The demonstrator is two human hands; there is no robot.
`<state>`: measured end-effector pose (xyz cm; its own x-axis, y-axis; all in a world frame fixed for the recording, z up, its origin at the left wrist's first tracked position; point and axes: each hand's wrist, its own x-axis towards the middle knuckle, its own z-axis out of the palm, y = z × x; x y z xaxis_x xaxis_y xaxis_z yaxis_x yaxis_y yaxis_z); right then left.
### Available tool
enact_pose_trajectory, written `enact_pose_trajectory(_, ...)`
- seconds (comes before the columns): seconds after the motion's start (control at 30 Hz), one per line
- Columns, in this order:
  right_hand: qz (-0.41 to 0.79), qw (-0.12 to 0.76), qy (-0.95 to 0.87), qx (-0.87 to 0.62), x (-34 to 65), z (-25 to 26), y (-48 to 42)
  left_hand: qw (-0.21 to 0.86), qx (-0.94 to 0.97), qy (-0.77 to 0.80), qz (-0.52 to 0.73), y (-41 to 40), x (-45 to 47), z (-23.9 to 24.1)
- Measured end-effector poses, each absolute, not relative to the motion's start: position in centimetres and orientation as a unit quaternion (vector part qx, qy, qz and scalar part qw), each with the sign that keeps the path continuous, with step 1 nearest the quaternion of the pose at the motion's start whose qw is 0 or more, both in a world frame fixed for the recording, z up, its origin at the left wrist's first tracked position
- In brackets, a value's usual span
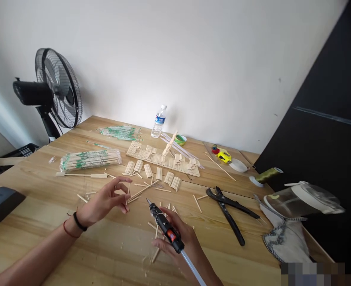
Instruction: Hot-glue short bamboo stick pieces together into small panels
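My right hand grips a black hot glue gun with an orange trigger, its nozzle pointing up and to the left, a clear glue stick trailing from its back. My left hand hovers over the wooden table, thumb and forefinger pinching a short thin bamboo stick held upright. Loose cut sticks lie scattered around both hands. Behind them lies a flat panel of glued sticks with small stick blocks on it.
Black pliers lie to the right. Wrapped chopstick bundles sit at the left, a water bottle by the wall, a fan at the far left. A clear jug, a thread spool and a cloth are at the right edge.
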<state>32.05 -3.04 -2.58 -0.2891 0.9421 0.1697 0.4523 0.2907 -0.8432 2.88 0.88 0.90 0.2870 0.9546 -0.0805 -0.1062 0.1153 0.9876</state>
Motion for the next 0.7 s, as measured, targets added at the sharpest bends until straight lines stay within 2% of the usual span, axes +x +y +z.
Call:
enact_pose_trajectory(0.2, 0.346, 0.316, -0.743, -0.478, 32.1, -4.0, -4.4, 0.669, 0.487, 0.371, 0.422, 0.7, 3.4, 0.9)
enact_pose_trajectory(0.4, 0.399, 0.252, -0.780, -0.411, 32.5, -3.8, -5.2, 0.688, 0.486, 0.351, 0.409, 0.7, 3.3, 0.6)
enact_pose_trajectory(0.53, 0.397, 0.233, -0.778, -0.427, 32.7, -3.5, -5.4, 0.676, 0.504, 0.382, 0.379, 0.5, 3.1, 0.5)
enact_pose_trajectory(0.7, 0.357, 0.246, -0.800, -0.414, 32.8, -3.8, -5.3, 0.606, 0.558, 0.411, 0.391, 0.7, 3.0, 0.6)
